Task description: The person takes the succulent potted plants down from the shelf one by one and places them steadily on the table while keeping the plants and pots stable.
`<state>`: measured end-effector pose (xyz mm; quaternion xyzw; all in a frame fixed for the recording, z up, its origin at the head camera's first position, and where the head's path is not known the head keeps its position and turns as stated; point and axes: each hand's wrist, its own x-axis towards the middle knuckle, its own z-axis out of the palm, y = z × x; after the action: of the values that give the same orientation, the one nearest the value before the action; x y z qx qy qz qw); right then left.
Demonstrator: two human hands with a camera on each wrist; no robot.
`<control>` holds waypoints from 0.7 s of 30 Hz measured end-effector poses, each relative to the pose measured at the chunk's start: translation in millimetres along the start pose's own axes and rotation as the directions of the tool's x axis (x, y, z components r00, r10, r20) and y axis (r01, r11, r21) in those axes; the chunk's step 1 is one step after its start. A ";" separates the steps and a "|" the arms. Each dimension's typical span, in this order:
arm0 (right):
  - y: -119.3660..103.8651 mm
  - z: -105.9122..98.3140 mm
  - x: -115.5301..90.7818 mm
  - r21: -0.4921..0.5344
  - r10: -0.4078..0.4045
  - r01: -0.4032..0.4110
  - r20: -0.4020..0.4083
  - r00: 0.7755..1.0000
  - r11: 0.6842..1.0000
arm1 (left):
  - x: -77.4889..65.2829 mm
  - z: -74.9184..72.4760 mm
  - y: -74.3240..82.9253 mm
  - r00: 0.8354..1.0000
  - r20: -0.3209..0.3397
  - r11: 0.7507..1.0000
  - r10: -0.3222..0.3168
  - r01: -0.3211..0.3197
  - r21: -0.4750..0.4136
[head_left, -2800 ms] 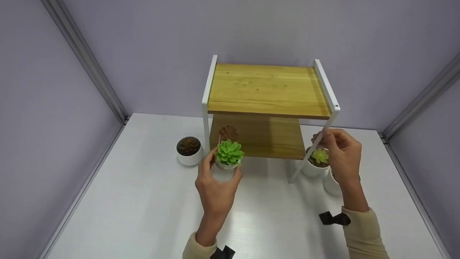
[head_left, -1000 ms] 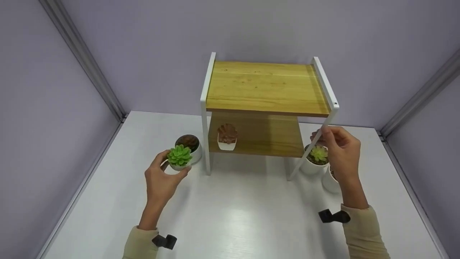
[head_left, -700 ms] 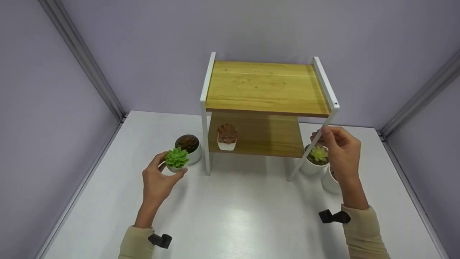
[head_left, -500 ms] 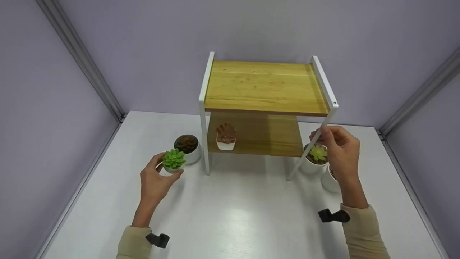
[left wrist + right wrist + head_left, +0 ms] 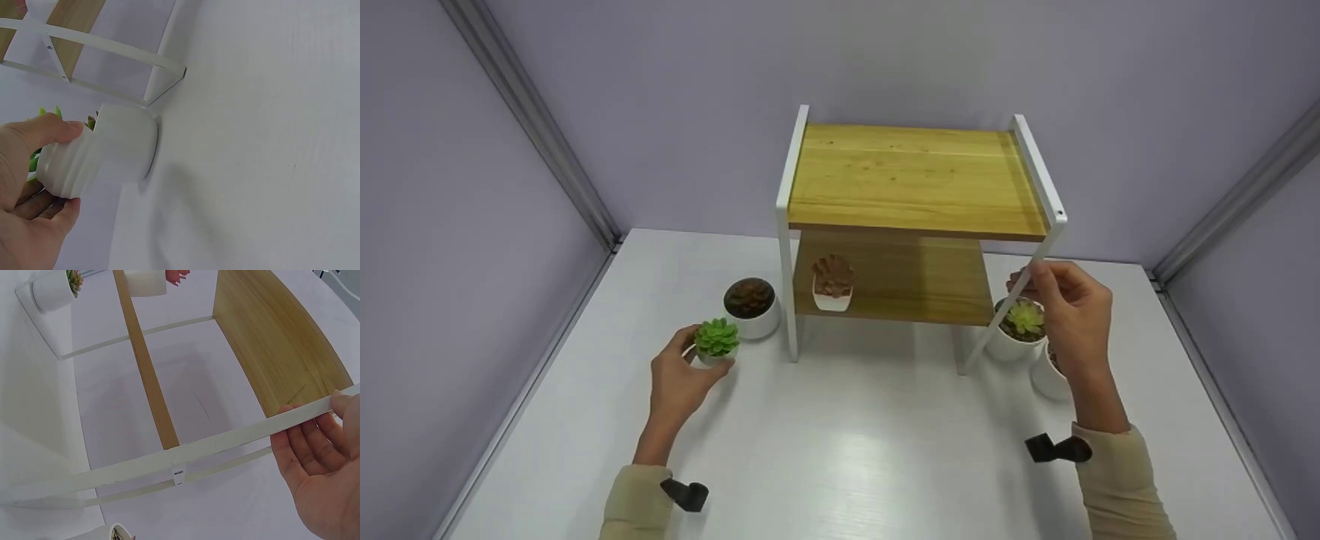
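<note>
My left hand holds a small potted succulent with bright green leaves, thumb and fingers on opposite sides of its pot. In the left wrist view its ribbed white pot is off the table, overlapping a smooth white pot that stands there. At the other side, my right hand grips the white front post of a two-tier wooden shelf, thumb on one side and fingers curled behind. A reddish-brown succulent in a white pot stands at the left of the lower tier.
Left of the shelf stands a dark brown succulent in a round white pot. On the right, a yellow-green potted succulent and another white pot stand on the white table, partly behind my right hand. Pale walls enclose the table.
My left hand has carried the green succulent from in front of the shelf to the left, then a little nearer and lower. The right hand keeps its grip on the post.
</note>
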<state>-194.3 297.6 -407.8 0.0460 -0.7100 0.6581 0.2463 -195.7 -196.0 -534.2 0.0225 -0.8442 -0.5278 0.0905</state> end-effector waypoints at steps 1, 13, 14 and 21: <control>-0.1 -0.2 0.2 -0.001 -0.002 0.002 0.003 1.000 1.000 | 0.4 0.1 -1.4 1.000 0.003 1.000 -0.003 0.003 0.001; -0.2 -1.5 0.6 0.011 0.001 -0.001 0.011 1.000 1.000 | 5.9 0.2 -20.3 0.997 0.047 0.998 -0.056 0.054 0.033; -0.1 -1.4 0.6 0.013 0.000 0.000 0.011 1.000 1.000 | 6.0 -0.1 -21.8 0.997 0.051 0.997 -0.062 0.060 0.041; 0.7 -1.2 0.2 0.026 -0.014 0.014 0.009 1.000 1.000 | 5.1 -3.1 -30.9 0.993 0.070 0.993 -0.095 0.089 0.082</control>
<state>-194.4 298.9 -408.4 0.0570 -0.7023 0.6652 0.2469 -202.0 -213.1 -559.9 0.0454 -0.8653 -0.4981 0.0339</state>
